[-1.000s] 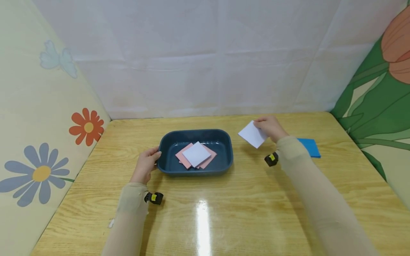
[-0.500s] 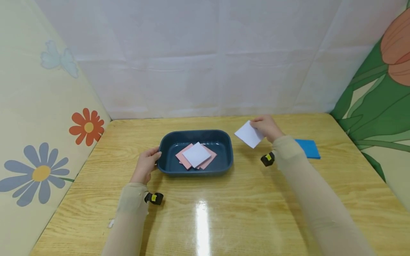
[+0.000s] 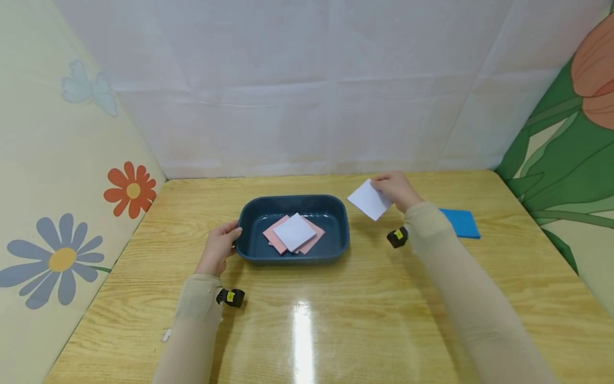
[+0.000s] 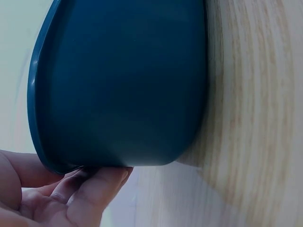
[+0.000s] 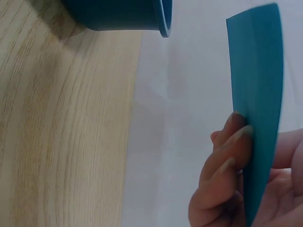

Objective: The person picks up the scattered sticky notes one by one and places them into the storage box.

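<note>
My left hand (image 3: 219,246) grips the left end of a dark blue basin (image 3: 292,260) with thumb over the rim. In the left wrist view my fingers lie against the basin's outer wall (image 4: 128,94). Inside it, a white paper square (image 3: 295,232) lies over pink paper squares (image 3: 275,242), overlapping at angles. My right hand (image 3: 397,190) pinches a square of paper (image 3: 369,200) in the air just right of the basin. Its upper face looks white; the right wrist view shows the paper's blue underside (image 5: 258,80) between thumb and fingers.
A blue paper stack (image 3: 461,223) lies on the wooden table (image 3: 374,320) behind the right wrist. A small white scrap (image 3: 167,335) is beside the left forearm. A white cloth wall (image 3: 307,106) stands behind the table, with painted panels at both sides.
My right hand has carried the paper square a short way left, closer to the basin. The left hand, basin and papers inside stay put.
</note>
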`<state>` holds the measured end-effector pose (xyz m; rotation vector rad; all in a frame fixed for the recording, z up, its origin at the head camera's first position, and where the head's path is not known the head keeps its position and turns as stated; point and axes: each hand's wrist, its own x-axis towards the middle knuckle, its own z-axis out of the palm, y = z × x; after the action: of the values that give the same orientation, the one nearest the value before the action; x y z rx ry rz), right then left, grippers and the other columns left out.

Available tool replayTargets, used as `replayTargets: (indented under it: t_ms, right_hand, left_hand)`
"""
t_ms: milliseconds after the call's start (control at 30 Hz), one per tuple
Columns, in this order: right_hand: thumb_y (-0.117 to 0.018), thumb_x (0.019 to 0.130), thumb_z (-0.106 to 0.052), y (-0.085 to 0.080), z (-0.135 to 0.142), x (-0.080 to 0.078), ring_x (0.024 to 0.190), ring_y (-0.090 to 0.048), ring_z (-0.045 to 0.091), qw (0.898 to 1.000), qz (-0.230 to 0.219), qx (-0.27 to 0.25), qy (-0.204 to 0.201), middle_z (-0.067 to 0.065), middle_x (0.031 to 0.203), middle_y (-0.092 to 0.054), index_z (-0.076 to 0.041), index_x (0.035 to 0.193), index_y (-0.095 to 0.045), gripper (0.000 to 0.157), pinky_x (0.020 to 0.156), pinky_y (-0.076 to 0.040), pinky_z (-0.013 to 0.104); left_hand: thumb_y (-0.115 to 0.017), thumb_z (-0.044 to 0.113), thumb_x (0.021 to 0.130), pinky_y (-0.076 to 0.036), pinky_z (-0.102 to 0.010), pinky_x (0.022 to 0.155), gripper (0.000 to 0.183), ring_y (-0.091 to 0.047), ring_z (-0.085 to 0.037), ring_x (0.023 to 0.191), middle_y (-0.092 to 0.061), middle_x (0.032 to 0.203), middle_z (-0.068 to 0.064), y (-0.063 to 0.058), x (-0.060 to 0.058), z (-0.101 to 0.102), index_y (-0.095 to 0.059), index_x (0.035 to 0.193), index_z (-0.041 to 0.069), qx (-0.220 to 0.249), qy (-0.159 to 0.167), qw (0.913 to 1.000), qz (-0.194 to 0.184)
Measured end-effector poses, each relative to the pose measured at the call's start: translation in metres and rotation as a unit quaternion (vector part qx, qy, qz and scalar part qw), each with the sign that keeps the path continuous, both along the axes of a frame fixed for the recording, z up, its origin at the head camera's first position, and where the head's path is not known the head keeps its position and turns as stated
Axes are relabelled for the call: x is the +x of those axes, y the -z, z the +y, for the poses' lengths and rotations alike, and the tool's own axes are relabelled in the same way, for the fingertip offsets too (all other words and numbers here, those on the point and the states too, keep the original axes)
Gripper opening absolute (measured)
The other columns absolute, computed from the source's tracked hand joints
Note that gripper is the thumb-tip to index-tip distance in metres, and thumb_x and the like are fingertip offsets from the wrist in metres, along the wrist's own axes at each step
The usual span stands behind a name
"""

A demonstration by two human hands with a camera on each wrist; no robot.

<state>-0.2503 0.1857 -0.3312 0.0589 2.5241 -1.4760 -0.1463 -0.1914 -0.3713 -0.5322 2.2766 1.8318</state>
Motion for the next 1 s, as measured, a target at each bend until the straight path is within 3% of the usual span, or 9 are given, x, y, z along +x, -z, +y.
replayTargets:
  t_ms: [333, 567, 1000]
  right_hand:
    - [-0.047, 0.101, -0.012, -0.006, -0.008, 0.001, 0.100, -0.053, 0.031, 1.000, -0.002, -0.006, -0.008, 0.031, 0.128, -0.050, 0.016, 0.130, -0.050, 0.040, 0.080, -0.048, 0.033]
    - [-0.049, 0.099, -0.011, -0.007, -0.013, -0.002, 0.089, -0.054, 0.025, 1.000, 0.012, -0.005, -0.004, 0.029, 0.124, -0.053, 0.016, 0.126, -0.053, 0.038, 0.069, -0.047, 0.025]
    - [-0.050, 0.099, -0.012, -0.012, -0.024, -0.004, 0.089, -0.054, 0.026, 1.000, 0.010, -0.001, -0.012, 0.028, 0.122, -0.054, 0.015, 0.124, -0.055, 0.037, 0.070, -0.047, 0.027]
  left_hand:
    - [-0.039, 0.013, 0.106, -0.043, -0.045, 0.102, 0.045, -0.046, -0.031, 0.125, -0.038, 0.150, -0.018, 0.000, 0.000, 0.000, -0.035, 0.149, 0.000, 0.003, 0.000, 1.0000, -0.002]
    - [-0.039, 0.013, 0.106, -0.042, -0.046, 0.102, 0.045, -0.046, -0.032, 0.125, -0.038, 0.150, -0.019, 0.001, 0.000, 0.000, -0.035, 0.149, 0.000, 0.003, -0.001, 1.0000, -0.001]
    - [-0.039, 0.012, 0.106, -0.042, -0.047, 0.102, 0.045, -0.045, -0.032, 0.127, -0.038, 0.150, -0.019, -0.001, 0.000, 0.001, -0.035, 0.149, 0.000, 0.005, -0.002, 1.0000, 0.002]
